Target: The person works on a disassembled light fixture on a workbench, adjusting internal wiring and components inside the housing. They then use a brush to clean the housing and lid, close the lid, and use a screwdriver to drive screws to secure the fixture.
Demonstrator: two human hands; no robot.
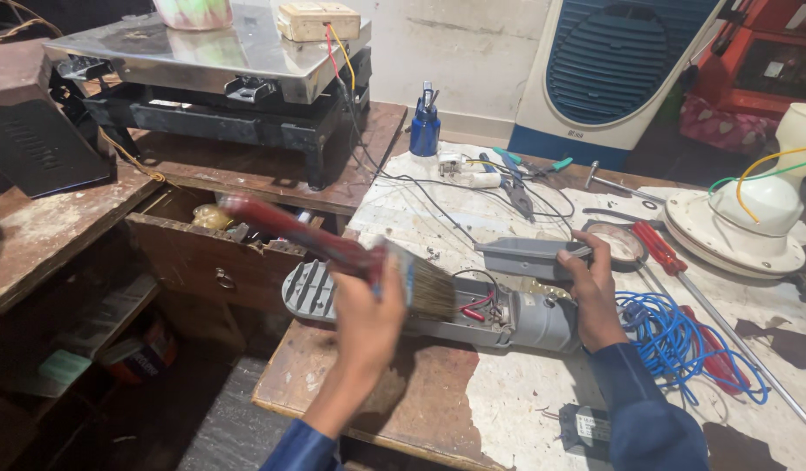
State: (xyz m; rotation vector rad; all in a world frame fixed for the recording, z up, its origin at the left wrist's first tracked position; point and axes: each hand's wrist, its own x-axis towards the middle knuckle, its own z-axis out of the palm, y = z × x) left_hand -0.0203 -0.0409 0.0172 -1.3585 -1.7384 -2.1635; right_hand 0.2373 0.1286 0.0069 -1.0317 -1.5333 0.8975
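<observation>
Head camera, looking down at a worn, paint-scuffed workbench. The person's left hand is raised over the near edge of the bench, fingers wrapped tightly around a paintbrush with a red handle. The brush is blurred; its handle slants up to the left and its tan bristles point right, just above a long grey appliance housing lying on its side across the bench. The housing has a ribbed end on the left and a rounded grey cylinder on the right, with red and black wires showing in its open middle.

The right hand, in a blue sleeve, rests on the cylinder end of the housing; its fingers are closed on a flat grey cover piece held just above the housing.

To the right of that hand lies a coil of blue wire, touching a red cable. Behind it lies a red-handled screwdriver, and farther right a white round fan base with yellow and green wires. At the back of the bench stand a blue bottle, pliers and loose wires. On the left, an open wooden drawer sits below a metal weighing scale. A white and blue air cooler stands behind.
</observation>
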